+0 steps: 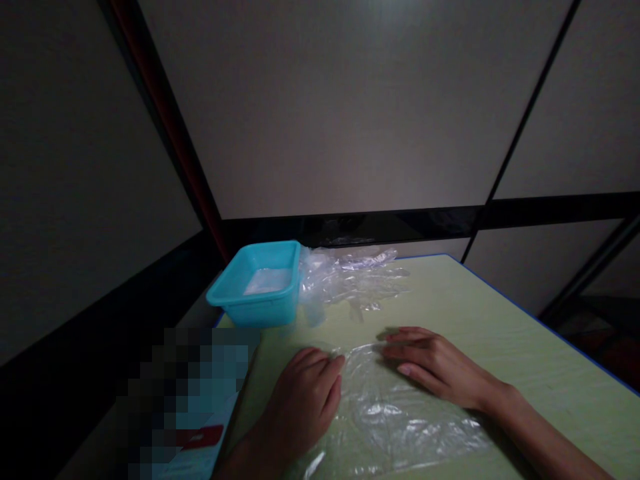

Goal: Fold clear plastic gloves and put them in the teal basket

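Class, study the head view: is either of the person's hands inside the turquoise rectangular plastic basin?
No: the left hand and right hand are at the thin clear plastic sheet, nearer the camera than the basin.

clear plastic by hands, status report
Left hand curled at clear plastic, grip unclear. Right hand open over it. Plastic wrinkled on table. Blue basin beyond, not blocking.

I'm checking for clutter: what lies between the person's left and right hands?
In the head view, clear plastic film lies on the table between the left hand and right hand.
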Demonstrator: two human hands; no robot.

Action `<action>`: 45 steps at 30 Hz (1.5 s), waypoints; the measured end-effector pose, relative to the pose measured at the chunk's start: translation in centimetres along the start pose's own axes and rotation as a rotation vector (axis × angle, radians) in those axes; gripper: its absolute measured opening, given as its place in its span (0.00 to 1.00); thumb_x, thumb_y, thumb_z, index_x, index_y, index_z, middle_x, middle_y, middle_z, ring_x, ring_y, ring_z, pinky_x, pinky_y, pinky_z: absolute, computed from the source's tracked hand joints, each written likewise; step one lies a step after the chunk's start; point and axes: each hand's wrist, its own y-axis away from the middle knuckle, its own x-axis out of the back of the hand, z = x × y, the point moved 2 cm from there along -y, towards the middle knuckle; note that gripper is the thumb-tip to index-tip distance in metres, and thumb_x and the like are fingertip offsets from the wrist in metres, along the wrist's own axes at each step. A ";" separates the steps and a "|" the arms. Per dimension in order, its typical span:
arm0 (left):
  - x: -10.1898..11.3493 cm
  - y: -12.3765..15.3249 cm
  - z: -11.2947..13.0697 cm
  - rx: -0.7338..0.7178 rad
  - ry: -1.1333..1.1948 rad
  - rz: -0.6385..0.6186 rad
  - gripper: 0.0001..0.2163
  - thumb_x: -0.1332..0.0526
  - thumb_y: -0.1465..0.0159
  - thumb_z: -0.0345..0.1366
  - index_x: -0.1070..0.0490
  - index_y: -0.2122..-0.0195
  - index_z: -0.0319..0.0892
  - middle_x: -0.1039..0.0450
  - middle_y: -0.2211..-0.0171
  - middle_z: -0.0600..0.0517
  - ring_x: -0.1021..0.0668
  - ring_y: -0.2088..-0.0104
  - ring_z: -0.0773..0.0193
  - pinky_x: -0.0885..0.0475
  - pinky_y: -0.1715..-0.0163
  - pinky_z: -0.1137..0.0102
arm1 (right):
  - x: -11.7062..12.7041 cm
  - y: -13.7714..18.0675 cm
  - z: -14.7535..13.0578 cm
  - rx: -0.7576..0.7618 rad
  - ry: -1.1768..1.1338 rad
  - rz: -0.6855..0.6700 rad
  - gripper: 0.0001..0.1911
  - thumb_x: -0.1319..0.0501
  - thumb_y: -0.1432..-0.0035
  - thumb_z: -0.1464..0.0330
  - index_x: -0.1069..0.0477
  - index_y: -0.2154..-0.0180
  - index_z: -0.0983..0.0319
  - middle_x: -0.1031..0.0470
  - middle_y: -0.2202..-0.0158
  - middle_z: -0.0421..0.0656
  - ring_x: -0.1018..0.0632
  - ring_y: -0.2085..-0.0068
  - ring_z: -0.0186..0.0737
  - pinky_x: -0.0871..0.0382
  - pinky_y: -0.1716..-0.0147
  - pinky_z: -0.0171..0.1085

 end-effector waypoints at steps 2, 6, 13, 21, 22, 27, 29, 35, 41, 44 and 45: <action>0.0 0.0 -0.1 0.020 -0.044 0.006 0.11 0.50 0.43 0.25 0.30 0.64 0.39 0.27 0.73 0.49 0.26 0.71 0.60 0.29 0.65 0.63 | 0.0 0.0 -0.1 -0.001 -0.004 -0.003 0.17 0.51 0.38 0.65 0.33 0.51 0.61 0.28 0.53 0.45 0.32 0.49 0.41 0.40 0.47 0.44; -0.1 0.0 -0.2 0.036 -0.092 -0.023 0.11 0.50 0.43 0.24 0.30 0.64 0.38 0.26 0.72 0.47 0.25 0.70 0.60 0.29 0.63 0.61 | 0.2 0.0 -0.5 0.017 -0.032 -0.016 0.17 0.52 0.38 0.65 0.33 0.51 0.61 0.28 0.53 0.45 0.31 0.49 0.41 0.41 0.47 0.45; -0.3 -0.1 -0.4 0.096 -0.101 -0.050 0.12 0.49 0.43 0.25 0.32 0.59 0.38 0.26 0.66 0.46 0.25 0.63 0.58 0.32 0.56 0.57 | 0.3 -0.1 -1.6 0.071 -0.069 -0.067 0.16 0.52 0.38 0.66 0.33 0.52 0.63 0.28 0.54 0.46 0.31 0.50 0.40 0.44 0.45 0.45; 1.0 -0.4 5.6 -0.134 0.251 -0.288 0.15 0.46 0.40 0.33 0.37 0.51 0.41 0.30 0.52 0.49 0.32 0.50 0.60 0.45 0.44 0.58 | -0.1 -0.2 -0.6 0.008 -0.044 0.046 0.14 0.52 0.37 0.67 0.32 0.55 0.64 0.27 0.57 0.46 0.28 0.54 0.39 0.38 0.50 0.43; 0.8 -0.3 6.5 -0.178 0.270 -0.381 0.17 0.45 0.40 0.36 0.39 0.49 0.42 0.33 0.49 0.50 0.35 0.47 0.60 0.48 0.43 0.57 | 0.0 -0.2 -0.5 0.005 -0.041 0.050 0.14 0.52 0.37 0.67 0.32 0.56 0.64 0.26 0.58 0.45 0.28 0.55 0.39 0.38 0.50 0.43; 0.0 -0.2 8.3 -0.190 0.274 -0.573 0.22 0.45 0.39 0.42 0.45 0.45 0.41 0.40 0.44 0.49 0.43 0.41 0.58 0.54 0.42 0.51 | 0.2 0.0 0.0 -0.005 0.010 0.077 0.14 0.52 0.38 0.66 0.32 0.56 0.63 0.27 0.58 0.46 0.29 0.54 0.41 0.37 0.51 0.44; 0.2 -0.1 8.2 -0.186 0.295 -0.563 0.21 0.43 0.40 0.40 0.43 0.46 0.40 0.36 0.46 0.48 0.39 0.43 0.59 0.54 0.42 0.53 | 0.3 0.1 0.2 -0.020 0.030 0.086 0.14 0.52 0.38 0.66 0.32 0.56 0.63 0.27 0.58 0.46 0.29 0.54 0.41 0.37 0.52 0.44; 0.9 0.5 7.8 -0.176 0.377 -0.322 0.10 0.45 0.40 0.36 0.31 0.60 0.38 0.24 0.68 0.51 0.25 0.63 0.66 0.55 0.41 0.59 | 0.4 0.3 0.4 -0.031 0.033 0.117 0.15 0.53 0.37 0.65 0.32 0.57 0.64 0.26 0.61 0.47 0.28 0.55 0.41 0.35 0.55 0.43; 0.0 0.6 8.2 -0.161 0.298 -0.518 0.21 0.45 0.39 0.43 0.41 0.46 0.40 0.41 0.43 0.46 0.40 0.43 0.58 0.48 0.43 0.59 | 0.1 0.1 0.1 0.002 0.053 0.091 0.15 0.53 0.37 0.65 0.31 0.58 0.63 0.26 0.60 0.46 0.27 0.56 0.41 0.35 0.54 0.43; 0.2 0.5 8.4 -0.194 0.312 -0.623 0.24 0.48 0.38 0.47 0.46 0.43 0.43 0.45 0.41 0.47 0.44 0.41 0.55 0.51 0.43 0.54 | 0.0 0.1 0.2 -0.011 0.026 0.096 0.15 0.53 0.37 0.65 0.31 0.58 0.63 0.26 0.59 0.46 0.28 0.55 0.41 0.36 0.54 0.44; 0.4 0.3 8.4 -0.209 0.340 -0.644 0.24 0.48 0.38 0.46 0.46 0.43 0.43 0.44 0.42 0.48 0.44 0.41 0.55 0.53 0.43 0.53 | 0.0 0.1 0.2 -0.014 0.003 0.101 0.15 0.53 0.37 0.65 0.31 0.58 0.63 0.26 0.59 0.46 0.28 0.55 0.41 0.36 0.54 0.44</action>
